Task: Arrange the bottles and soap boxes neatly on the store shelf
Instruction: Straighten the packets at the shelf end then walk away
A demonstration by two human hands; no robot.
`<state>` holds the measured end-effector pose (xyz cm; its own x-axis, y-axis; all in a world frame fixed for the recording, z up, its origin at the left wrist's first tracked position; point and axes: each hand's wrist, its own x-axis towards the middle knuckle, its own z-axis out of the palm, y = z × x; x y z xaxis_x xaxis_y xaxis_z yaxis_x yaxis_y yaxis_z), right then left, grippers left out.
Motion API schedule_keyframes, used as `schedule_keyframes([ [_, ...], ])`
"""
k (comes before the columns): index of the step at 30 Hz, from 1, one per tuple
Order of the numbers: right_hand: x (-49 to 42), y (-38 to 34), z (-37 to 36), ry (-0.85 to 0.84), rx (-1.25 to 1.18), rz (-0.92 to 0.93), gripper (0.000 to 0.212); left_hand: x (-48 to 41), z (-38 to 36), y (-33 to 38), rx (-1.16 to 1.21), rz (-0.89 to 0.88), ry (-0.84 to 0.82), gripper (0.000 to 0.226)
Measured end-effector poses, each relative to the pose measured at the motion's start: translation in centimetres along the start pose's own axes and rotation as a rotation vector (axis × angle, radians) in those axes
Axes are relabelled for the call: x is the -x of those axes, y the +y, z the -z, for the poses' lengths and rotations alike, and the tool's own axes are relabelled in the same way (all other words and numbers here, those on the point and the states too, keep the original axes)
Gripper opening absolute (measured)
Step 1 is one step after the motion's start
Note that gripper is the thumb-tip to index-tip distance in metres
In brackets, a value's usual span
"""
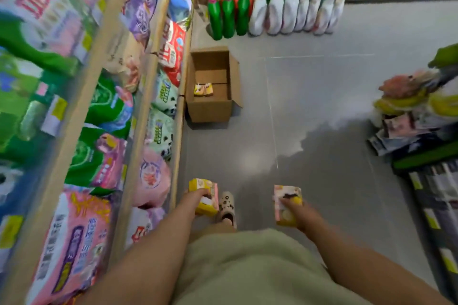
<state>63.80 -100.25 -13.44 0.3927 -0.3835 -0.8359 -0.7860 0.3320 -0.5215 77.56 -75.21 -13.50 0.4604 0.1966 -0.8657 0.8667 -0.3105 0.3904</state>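
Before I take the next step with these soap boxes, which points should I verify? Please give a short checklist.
1. Left hand grips the left soap box: ok.
2. Right hand grips the right soap box: ok.
3. Floor between me and the carton is free: ok.
4. Carton emptied: not ok, leftover soap boxes lie inside.
5. Bottles shelved: not ok, green bottles and white bottles stand on the floor.
6. Free shelf place for soap: cannot tell.

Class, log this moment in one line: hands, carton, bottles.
left hand grips soap box | right hand grips second soap box | carton open on floor, soap boxes inside | bottles upright in row
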Motion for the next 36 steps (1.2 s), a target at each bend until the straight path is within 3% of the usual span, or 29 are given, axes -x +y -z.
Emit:
schedule_keyframes([
  [5,-4.9,-13.5,-5.0,-0.016,-0.038,0.085,0.032,-4.6,2.2,15.3,-0.060,-0.142,0.033,0.033],
  [11,-11.1,-24.1,-9.4,-0.070,-0.098,0.016,0.032,-9.4,1.6,25.6,0.075,-0.067,0.005,0.054],
  [16,-19.5,-33.0,-12.2,-0.100,0.057,-0.026,0.031,-14.8,-0.5,33.1,0.102,0.011,0.037,0.049],
  [25,-29.7,-54.4,-17.3,-0.144,0.297,0.038,0.058,-20.9,-1.1,50.4,0.280,-0.006,0.100,0.036],
  [29,-32.6,-60.0,-20.5,-0.148,0.331,0.042,0.055,-23.6,0.1,56.9,0.303,-0.028,0.071,0.029],
  [33,-35.4,-63.1,-24.2,-0.082,0.265,0.021,0.038,-28.3,1.0,62.2,0.204,-0.009,0.065,0.041],
  [36,-39.2,-63.9,-27.2,-0.094,0.199,-0.014,0.040,-33.4,1.1,65.3,0.162,-0.018,0.057,0.040],
])
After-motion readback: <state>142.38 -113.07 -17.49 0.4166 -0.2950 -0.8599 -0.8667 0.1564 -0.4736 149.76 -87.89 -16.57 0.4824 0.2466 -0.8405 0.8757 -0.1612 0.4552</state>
